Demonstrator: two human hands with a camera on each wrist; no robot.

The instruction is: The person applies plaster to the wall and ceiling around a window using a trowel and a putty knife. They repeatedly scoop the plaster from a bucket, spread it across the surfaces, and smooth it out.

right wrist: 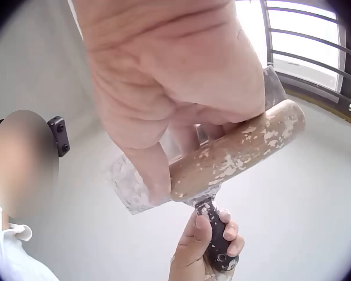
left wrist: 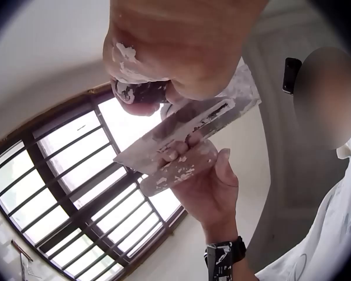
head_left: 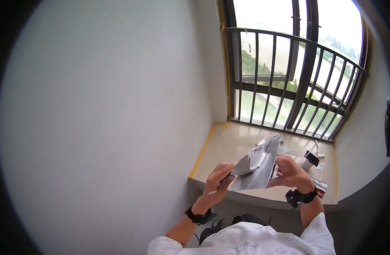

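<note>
My left hand [head_left: 217, 183] grips the black handle [right wrist: 218, 234] of a putty knife, its white-spattered end showing below the fist in the right wrist view. My right hand [head_left: 291, 171] holds a plastering trowel by its wooden handle [right wrist: 240, 153], which is flecked with dried white filler. The trowel's flat metal plate [head_left: 265, 175] is tilted between both hands. A thick mound of white putty [head_left: 250, 161] lies on it, right by the putty knife, whose blade is largely hidden. White smears also mark the left hand [left wrist: 175, 52] in the left wrist view.
Beyond the hands is a tiled window ledge [head_left: 212, 146] edged with yellow tape. A white container with a black item on top [head_left: 310, 160] stands on it at right. Dark railings [head_left: 273, 59] cross the window; a white wall [head_left: 110, 106] rises at left.
</note>
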